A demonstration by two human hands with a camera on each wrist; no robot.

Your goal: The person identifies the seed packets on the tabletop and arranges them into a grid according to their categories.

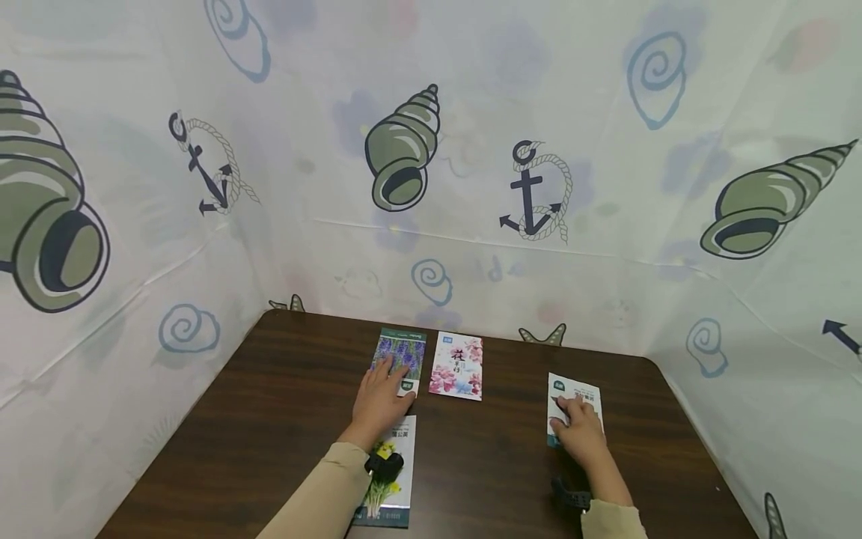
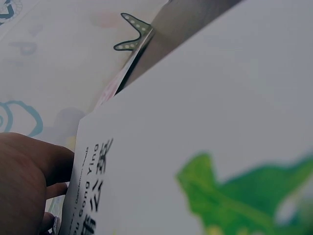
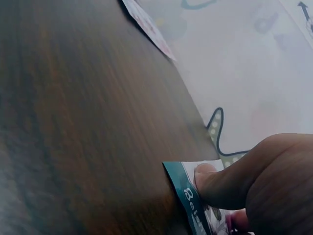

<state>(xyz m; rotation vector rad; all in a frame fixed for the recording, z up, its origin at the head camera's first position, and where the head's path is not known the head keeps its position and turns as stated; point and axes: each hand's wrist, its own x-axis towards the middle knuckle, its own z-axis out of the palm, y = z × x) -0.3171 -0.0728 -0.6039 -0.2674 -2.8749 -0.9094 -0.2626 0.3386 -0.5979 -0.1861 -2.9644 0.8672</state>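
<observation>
My left hand point(image 1: 380, 397) rests with fingers spread on a seed packet with purple flowers point(image 1: 411, 352) and a green top band. Below it lies a white packet with yellow flowers point(image 1: 402, 457), partly covered by my left wrist and sleeve; its white face point(image 2: 205, 88) fills much of the left wrist view. On the right, my right hand point(image 1: 584, 433) touches a white packet with a teal edge point(image 1: 560, 385). In the right wrist view the thumb point(image 3: 208, 183) lies on that packet's printed face. A pink-blossom packet point(image 1: 456, 367) lies between the hands, untouched.
The dark wood-grain table point(image 1: 485, 464) has rounded far corners. White cloth walls point(image 1: 471, 187) printed with shells and anchors stand along its back and both sides. Dark wrist straps point(image 1: 572, 498) sit at both cuffs.
</observation>
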